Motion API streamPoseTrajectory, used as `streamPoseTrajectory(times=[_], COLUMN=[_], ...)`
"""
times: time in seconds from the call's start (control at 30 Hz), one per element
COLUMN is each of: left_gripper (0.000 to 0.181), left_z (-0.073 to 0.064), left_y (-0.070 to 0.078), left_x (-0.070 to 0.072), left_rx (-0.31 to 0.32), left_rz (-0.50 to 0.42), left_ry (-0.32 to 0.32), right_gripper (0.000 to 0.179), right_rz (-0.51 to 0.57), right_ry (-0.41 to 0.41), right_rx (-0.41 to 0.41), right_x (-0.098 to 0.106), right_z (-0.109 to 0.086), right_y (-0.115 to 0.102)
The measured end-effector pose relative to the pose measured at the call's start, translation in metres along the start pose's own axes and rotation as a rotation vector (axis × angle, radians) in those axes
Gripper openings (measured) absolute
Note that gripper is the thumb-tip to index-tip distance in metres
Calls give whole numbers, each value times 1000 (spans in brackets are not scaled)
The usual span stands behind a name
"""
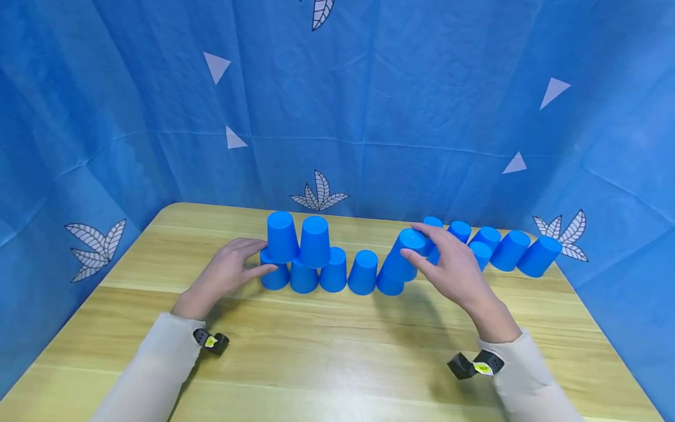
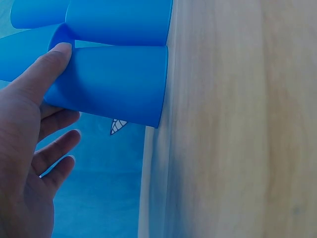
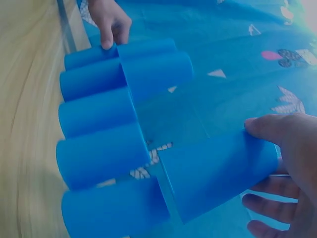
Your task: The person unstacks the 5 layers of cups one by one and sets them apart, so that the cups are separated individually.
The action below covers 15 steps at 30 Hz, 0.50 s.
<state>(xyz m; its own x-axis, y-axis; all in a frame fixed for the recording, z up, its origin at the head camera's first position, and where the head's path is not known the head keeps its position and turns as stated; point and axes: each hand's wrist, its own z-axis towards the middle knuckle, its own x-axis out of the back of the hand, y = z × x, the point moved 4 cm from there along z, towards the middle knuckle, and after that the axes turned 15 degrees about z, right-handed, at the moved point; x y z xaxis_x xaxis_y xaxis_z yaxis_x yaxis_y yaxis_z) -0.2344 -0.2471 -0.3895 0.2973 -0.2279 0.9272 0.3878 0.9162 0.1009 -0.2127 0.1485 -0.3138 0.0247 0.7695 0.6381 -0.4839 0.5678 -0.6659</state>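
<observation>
Several blue cups stand upside down in a row, among them a middle cup (image 1: pixel 362 272). Two more, an outer upper cup (image 1: pixel 282 237) and an inner upper cup (image 1: pixel 314 241), rest on the row's left part. My left hand (image 1: pixel 221 275) pinches the leftmost lower cup (image 2: pixel 116 82) near its top, thumb in front, the other fingers apart from it. With thumb and fingers my right hand (image 1: pixel 456 272) holds a tilted cup (image 3: pixel 218 173) at its closed end. That cup is above the right-end cup (image 1: pixel 390 285) and partly hides it; contact between them cannot be told.
Behind my right hand, several more upside-down blue cups (image 1: pixel 509 251) stand toward the table's back right. The wooden table (image 1: pixel 316 363) ends at the back against a blue patterned cloth (image 1: pixel 316 88). A small black device sits on each wrist.
</observation>
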Motion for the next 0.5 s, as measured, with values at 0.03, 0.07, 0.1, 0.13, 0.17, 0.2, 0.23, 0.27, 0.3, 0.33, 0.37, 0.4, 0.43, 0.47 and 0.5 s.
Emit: streamPoseTrajectory(times=[0.03,0.07,0.1,0.13,0.17,0.2,0.23,0.27,0.3,0.33,0.37,0.4,0.43,0.47,0.5], left_gripper=[62,62,62,63,63,64,64,65,65,65,65,65,65,65,65], left_z=[0,0,0,0,0,0,0,0,0,0,0,0,0,0,0], left_y=[0,0,0,0,0,0,-1,-1,-1,-1,-1,-1,-1,-1,-1], left_x=[0,0,1,0,1,0,0,0,0,0,0,0,0,0,-1], left_rx=[0,-1,-2,1,4,7,10,11,12,12,11,9,7,6,6], left_rz=[0,1,3,3,3,4,5,5,5,4,4,4,4,5,5], left_ry=[0,1,0,-2,-5,-7,-9,-10,-11,-11,-10,-9,-9,-9,-10], right_gripper=[58,58,58,58,59,59,59,60,60,60,60,60,60,60,60], right_rz=[-4,-6,-8,-8,-12,-14,-15,-15,-17,-20,-20,-18,-18,-19,-18], right_ry=[6,11,15,21,26,31,36,40,43,48,52,56,59,61,64], right_rx=[-1,-5,-8,-11,-19,-26,-35,-46,-56,-65,-75,-83,-92,-99,-105], right_x=[3,6,9,12,15,18,21,24,27,30,33,36,39,41,44], right_z=[-2,-4,-7,-9,-11,-13,-15,-18,-20,-22,-24,-26,-27,-29,-31], right_y=[2,4,6,8,10,12,14,16,18,20,21,23,25,28,31])
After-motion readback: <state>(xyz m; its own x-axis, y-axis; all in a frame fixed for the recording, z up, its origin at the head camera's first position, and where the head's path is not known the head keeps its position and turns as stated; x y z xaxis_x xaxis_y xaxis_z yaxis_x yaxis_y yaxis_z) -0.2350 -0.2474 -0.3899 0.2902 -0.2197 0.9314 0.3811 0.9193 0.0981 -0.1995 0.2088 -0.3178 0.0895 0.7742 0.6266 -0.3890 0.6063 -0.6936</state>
